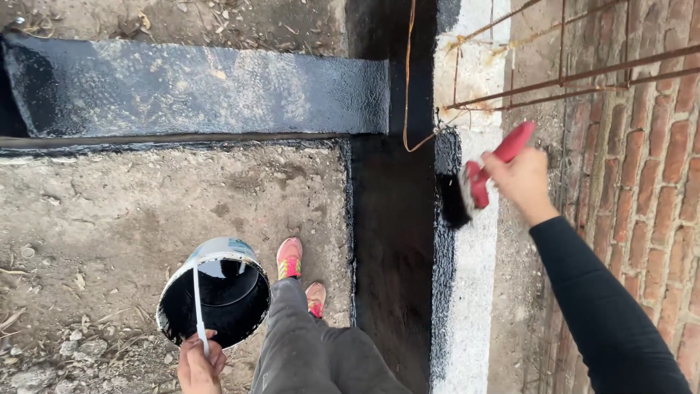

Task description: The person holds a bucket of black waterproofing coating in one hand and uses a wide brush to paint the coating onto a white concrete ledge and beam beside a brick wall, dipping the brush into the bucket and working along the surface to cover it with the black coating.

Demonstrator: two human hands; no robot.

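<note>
At centre right of the frame, the right hand (523, 179) is closed round the red handle of a wide brush (474, 186), bristles loaded w/ black coating and pressed on the white-painted top of a low wall (470, 292), right at the edge where black meets white; the handle is angled up and away, prob. so the bristles lie flat on the surface. Lower left, the left hand (198, 365) is clenched on the thin white bail of a bucket (215, 292), which hangs tilted w/ its mouth toward the camera, black liquid inside, held low beside the leg and within reach of the brush arm. Between bucket and wall are the person's grey trousers and two pink-orange shoes (290, 257), standing on bare dirt just beside a dark coated trench (394, 241). Upper left, a glossy black-coated beam (197, 87) runs across to meet the trench. Above the brush, rusty rebar (554, 80) and a loop of orange wire (410, 87) stick out near the wall top, close enough to crowd the brush stroke further up. Far right is a red brick wall (656, 168), hemming in the arm's side.
</note>
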